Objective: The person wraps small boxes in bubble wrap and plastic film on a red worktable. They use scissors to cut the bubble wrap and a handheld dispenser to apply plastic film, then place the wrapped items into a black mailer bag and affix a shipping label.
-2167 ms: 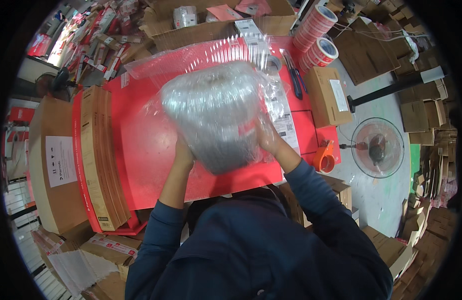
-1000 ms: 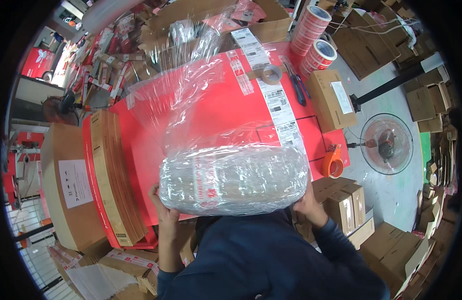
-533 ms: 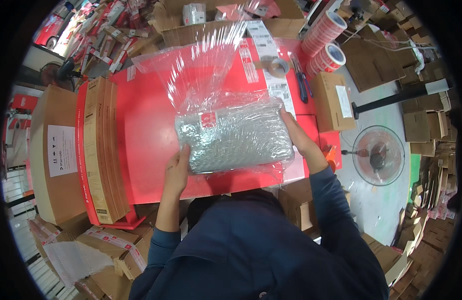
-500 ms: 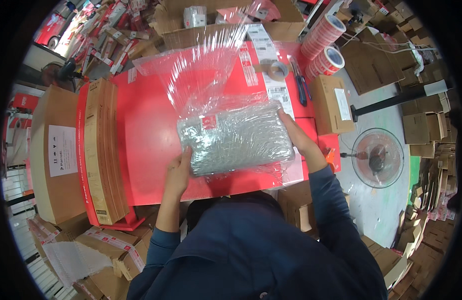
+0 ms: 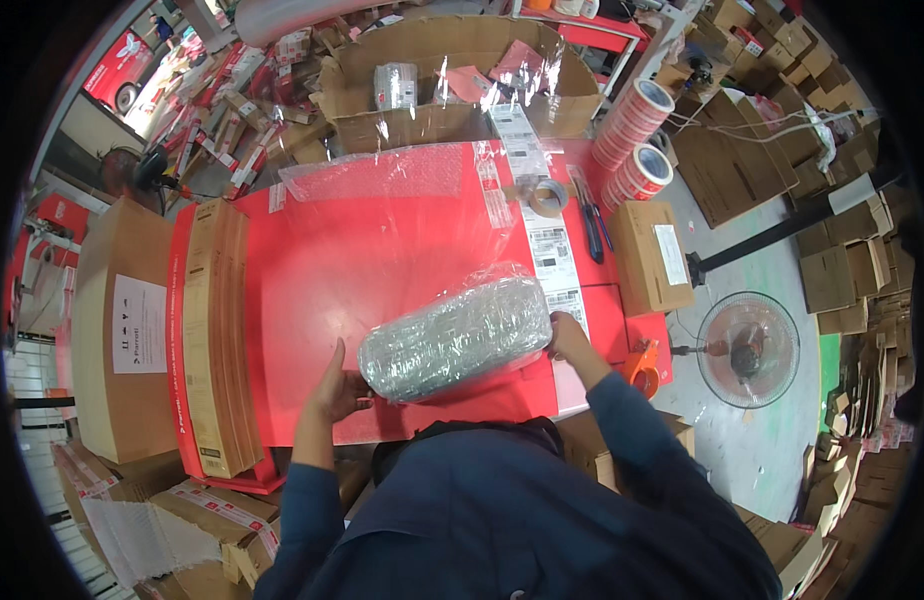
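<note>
Beside the left edge of the red table (image 5: 312,300), black lettering and symbols are borne by a white sheet (image 5: 140,325) on a large carton (image 5: 97,290). Barcodes are printed on a label strip (image 5: 550,247) near the right edge; red print is carried by tape rolls (image 5: 637,180).

Packing workshop: flattened cartons (image 5: 210,340), tape rolls (image 5: 630,128), shipping-label strip (image 5: 552,250).

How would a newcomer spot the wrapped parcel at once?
Find the big red tabletop in the middle. Near its lower edge, between the left hand and right hand, is the wrapped parcel. Unlike the brown cartons on either side, it is silvery, glossy and rounded.
</note>
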{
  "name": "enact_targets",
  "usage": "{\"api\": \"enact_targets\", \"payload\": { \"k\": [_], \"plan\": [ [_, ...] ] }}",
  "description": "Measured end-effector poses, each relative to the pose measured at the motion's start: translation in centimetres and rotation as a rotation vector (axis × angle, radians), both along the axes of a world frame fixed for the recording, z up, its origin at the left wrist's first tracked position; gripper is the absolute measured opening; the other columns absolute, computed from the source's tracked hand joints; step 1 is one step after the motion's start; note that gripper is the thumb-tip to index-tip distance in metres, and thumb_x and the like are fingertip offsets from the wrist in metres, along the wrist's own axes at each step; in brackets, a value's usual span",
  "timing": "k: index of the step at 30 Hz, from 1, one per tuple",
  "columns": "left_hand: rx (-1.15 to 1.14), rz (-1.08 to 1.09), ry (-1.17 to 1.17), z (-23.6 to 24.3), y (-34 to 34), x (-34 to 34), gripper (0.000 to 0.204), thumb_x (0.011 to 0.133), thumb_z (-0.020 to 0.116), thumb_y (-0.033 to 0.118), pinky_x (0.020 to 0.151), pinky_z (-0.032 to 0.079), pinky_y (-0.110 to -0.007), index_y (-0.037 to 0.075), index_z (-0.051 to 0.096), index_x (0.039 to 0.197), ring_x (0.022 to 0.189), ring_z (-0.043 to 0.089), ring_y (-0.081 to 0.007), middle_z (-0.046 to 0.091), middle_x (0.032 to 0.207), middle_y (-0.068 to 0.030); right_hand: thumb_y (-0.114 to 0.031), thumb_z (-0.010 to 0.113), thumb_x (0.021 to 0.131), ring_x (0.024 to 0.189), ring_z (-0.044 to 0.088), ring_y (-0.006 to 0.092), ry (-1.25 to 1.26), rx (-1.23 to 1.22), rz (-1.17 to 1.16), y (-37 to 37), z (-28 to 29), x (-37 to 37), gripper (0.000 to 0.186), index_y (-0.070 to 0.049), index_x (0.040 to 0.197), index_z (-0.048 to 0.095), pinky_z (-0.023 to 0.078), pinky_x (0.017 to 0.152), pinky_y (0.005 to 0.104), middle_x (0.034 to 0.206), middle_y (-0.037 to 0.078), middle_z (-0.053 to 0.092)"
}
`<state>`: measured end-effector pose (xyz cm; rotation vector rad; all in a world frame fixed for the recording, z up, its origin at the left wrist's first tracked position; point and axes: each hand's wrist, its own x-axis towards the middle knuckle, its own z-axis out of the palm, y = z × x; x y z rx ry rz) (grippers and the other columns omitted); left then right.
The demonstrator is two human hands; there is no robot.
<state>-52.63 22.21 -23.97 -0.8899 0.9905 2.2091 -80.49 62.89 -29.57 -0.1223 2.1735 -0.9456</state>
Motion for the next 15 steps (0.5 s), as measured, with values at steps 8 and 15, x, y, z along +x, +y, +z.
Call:
{"api": "enact_targets", "payload": {
  "k": [8, 15],
  "plan": [
    [-0.423, 0.553, 0.182, 0.6, 7.4, 2.5, 0.093, 0.101, 0.033, 0.081, 0.116, 0.035, -0.046, 0.004, 0.058, 0.148, 0.140, 0.048, -0.0237, 0.058, 0.146, -0.0109, -0.072, 0.018, 0.109, 0.133, 0.054, 0.0240, -0.205, -0.405, -0.337, 2.1, 0.3, 7.4, 0.086, -0.006, 0.156, 0.048, 0.043, 0.108, 0.0401, 0.145, 0.009, 0.063],
    [-1.395, 0.199, 0.917, 18.7, 3.6, 0.6, 0.092, 0.104, 0.032, 0.078, 0.114, 0.040, -0.042, 0.000, 0.065, 0.139, 0.129, 0.055, -0.0294, 0.050, 0.145, -0.0188, -0.084, 0.020, 0.101, 0.145, 0.048, 0.0293, 0.150, -0.913, -0.419, 6.3, 14.6, 9.3, 0.107, 0.004, 0.154, 0.047, 0.039, 0.119, 0.0476, 0.152, 0.015, 0.057]
  ]
}}
